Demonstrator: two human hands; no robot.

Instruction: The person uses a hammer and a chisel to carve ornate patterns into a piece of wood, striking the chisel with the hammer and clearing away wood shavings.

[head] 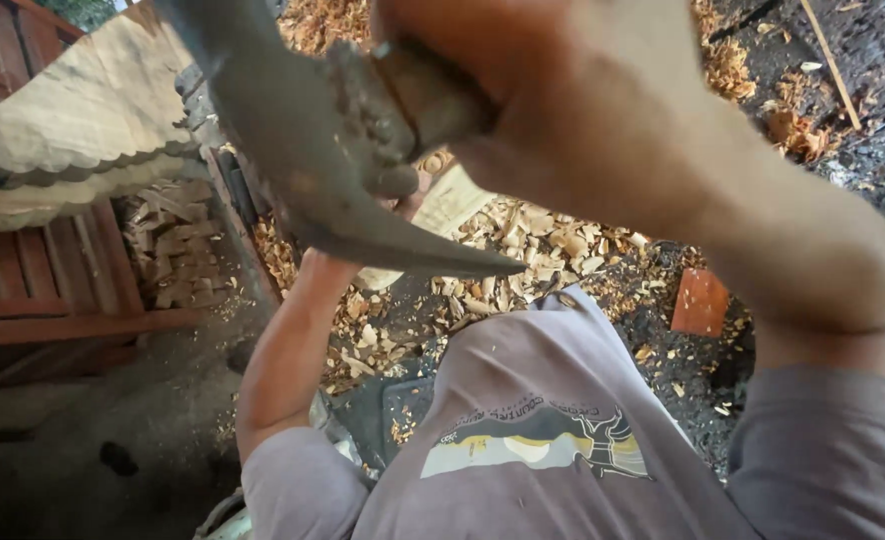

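A head-worn camera looked down a grey printed shirt [533,420] at a person carving wood outdoors. The right hand [563,90], at twelve o'clock and very near the lens, was closed in a fist around the handle of a broad, curved blade [363,220], whose tip pointed toward three o'clock. The left arm [288,350] rose from seven o'clock toward the centre; its hand was hidden behind the blade, so its grip could not be told. A large pale piece of wood [73,110] with a scalloped, hewn edge sat at ten o'clock. Its surface looked already shaped, though the edge seemed rough, suggesting work partly done. Wood chips [533,240] littered the dark ground [863,60], too many to count. Visible were one blade, one carved piece, one reddish brick [700,300] at three o'clock, and one stack of split wood [178,245] at nine o'clock.
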